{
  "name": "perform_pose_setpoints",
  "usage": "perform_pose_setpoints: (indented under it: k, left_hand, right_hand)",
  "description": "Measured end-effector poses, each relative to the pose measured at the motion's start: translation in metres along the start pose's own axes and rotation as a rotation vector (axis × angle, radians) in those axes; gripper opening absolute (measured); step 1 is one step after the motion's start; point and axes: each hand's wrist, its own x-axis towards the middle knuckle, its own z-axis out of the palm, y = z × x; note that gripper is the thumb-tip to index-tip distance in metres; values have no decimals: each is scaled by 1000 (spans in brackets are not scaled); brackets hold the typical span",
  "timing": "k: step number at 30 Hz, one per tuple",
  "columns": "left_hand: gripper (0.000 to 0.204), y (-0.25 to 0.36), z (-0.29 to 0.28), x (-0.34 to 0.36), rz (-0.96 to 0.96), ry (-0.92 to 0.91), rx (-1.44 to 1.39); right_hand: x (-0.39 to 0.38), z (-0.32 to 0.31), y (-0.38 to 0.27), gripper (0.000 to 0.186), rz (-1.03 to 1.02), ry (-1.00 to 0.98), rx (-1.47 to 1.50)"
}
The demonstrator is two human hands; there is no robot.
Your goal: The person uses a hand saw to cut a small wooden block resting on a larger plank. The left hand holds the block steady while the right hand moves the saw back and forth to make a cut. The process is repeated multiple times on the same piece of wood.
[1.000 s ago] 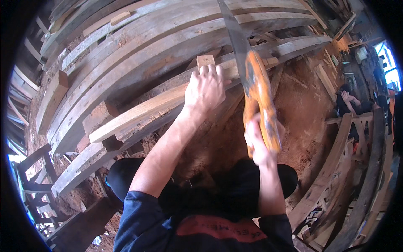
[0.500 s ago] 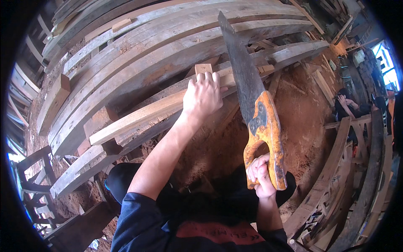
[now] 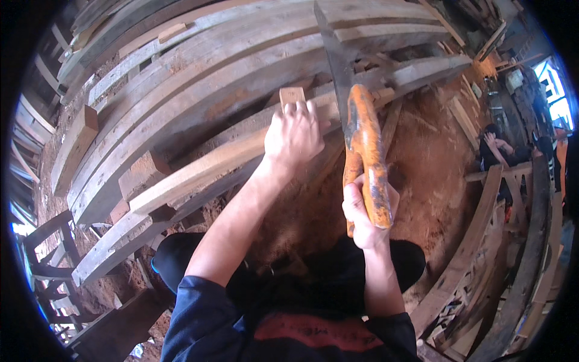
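Note:
A hand saw (image 3: 338,63) with a worn orange handle is in my right hand (image 3: 366,211), its fingers wrapped round the grip. The dark blade points away from me and crosses a pale wooden strip (image 3: 208,171). My left hand (image 3: 295,134) is closed over that strip, just left of the blade, with the knuckles up. A small wood block (image 3: 292,95) stands up right behind the left fingers. The strip rests across older, greyer timber (image 3: 114,244). Whether the teeth have cut into the strip I cannot tell.
Long grey beams (image 3: 253,75) lie side by side beyond my hands. A short block (image 3: 75,148) sits at the left. Reddish dirt floor (image 3: 428,175) shows at the right, beside stacked curved timbers (image 3: 464,259). Another person (image 3: 503,151) is at the far right.
My right hand has pushed the saw forward and a little left, and the handle has turned so it shows more edge-on. My left hand stays on the strip.

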Motion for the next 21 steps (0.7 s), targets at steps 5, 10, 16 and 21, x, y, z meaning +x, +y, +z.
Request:
perform_pose_setpoints:
  k: [5, 10, 16, 21]
  left_hand:
    - [38, -7, 3, -9, 64, 33, 19]
    - [41, 1, 3, -12, 30, -62, 16]
    - [39, -5, 5, -8, 94, 118, 78]
    - [42, -9, 5, -3, 56, 60, 2]
  right_hand:
    - [-82, -22, 1, 18, 102, 72, 176]
    - [-12, 11, 0, 24, 174, 104, 68]
    - [-54, -11, -7, 15, 144, 74, 73]
    - [-111, -33, 1, 17, 117, 132, 137]
